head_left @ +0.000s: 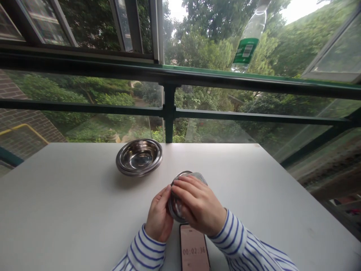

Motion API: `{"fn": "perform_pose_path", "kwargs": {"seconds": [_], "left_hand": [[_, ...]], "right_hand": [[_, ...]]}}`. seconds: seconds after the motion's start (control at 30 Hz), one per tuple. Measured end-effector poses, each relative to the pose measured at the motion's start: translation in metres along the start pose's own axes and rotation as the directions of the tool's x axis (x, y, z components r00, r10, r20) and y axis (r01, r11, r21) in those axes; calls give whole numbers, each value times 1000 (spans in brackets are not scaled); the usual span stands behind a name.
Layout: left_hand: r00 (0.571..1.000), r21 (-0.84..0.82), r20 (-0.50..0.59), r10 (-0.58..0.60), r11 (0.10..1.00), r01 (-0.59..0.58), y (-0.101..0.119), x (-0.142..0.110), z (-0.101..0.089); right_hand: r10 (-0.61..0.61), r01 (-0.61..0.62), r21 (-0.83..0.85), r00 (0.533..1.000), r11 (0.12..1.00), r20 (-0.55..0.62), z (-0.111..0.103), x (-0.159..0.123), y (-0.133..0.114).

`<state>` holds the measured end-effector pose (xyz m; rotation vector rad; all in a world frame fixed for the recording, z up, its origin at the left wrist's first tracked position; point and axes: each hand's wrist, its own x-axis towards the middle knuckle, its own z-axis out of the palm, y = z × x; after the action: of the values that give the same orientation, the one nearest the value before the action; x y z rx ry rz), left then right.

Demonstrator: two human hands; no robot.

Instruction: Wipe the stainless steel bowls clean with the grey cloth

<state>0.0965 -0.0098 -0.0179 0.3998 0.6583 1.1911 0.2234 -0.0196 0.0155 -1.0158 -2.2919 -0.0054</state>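
Left hand fingers gripping metal bowl just beyond phone, right hand clutching grey cloth against bowl, stacked bowls farther, left of phone

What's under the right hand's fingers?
A shiny metal bowl and a greyish cloth-like thing poking out past the right hand. The hand covers the rest, so I can't tell what else is there.

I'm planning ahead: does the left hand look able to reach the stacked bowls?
Probably yes: only tabletop separates the left hand from the stacked bowls, though that hand holds a metal dish.
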Motion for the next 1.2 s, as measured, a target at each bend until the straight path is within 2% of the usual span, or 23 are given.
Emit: {"fn": "perform_pose_path", "kwargs": {"seconds": [0.07, 0.13, 0.23, 0.3, 0.47, 0.57, 0.67, 0.77, 0.87, 0.93, 1.03, 1.1, 1.2], "left_hand": [[1000, -34, -22, 6, 999, -6, 1, 1, -1], [997, -71, -61, -51, 996, 47, 4, 2, -1], [982, -145, -132, -136, 983, 117, 8, 3, 2], [977, -187, -168, -129, 978, 96, 11, 4, 4], [973, -250, -197, -118, 966, 67, 10, 7, 5], [963, -303, -206, -175, 947, 108, 11, 7, 2], [965, -363, -170, -201, 923, 128, 15, 7, -1], [978, -353, -136, -156, 930, 99, 19, 7, -1], [984, -325, -111, -140, 941, 97, 18, 5, 0], [986, -303, -114, -120, 949, 81, 17, 3, 0], [988, -247, -137, -68, 968, 32, 15, 1, 2], [988, -221, -149, -42, 975, 9, 15, 1, 3], [986, -223, -165, -28, 975, -10, 16, 1, 3]], "right_hand": [[-98, 100, -62, 995, 993, 34, 5, -1, -8], [-202, 206, -120, 978, 971, 45, 11, -9, -10], [-331, 335, -201, 942, 921, 54, 17, -29, -5], [-378, 381, -234, 924, 894, 59, 16, -43, 1], [-430, 444, -299, 895, 844, 116, 8, -57, 12], [-438, 427, -289, 898, 857, 28, 11, -50, 8], [-428, 400, -283, 903, 872, -43, 19, -47, 6], [-307, 259, -259, 937, 931, -169, 24, -56, 7], [-57, 25, -96, 936, 995, -347, 25, -64, 6], [163, -152, 60, 905, 987, -392, 23, -62, 4], [447, -357, 289, 815, 888, -369, 18, -50, 1], [542, -401, 403, 769, 823, -340, 17, -44, -2], [589, -395, 491, 732, 776, -342, 25, -49, -11]]}}
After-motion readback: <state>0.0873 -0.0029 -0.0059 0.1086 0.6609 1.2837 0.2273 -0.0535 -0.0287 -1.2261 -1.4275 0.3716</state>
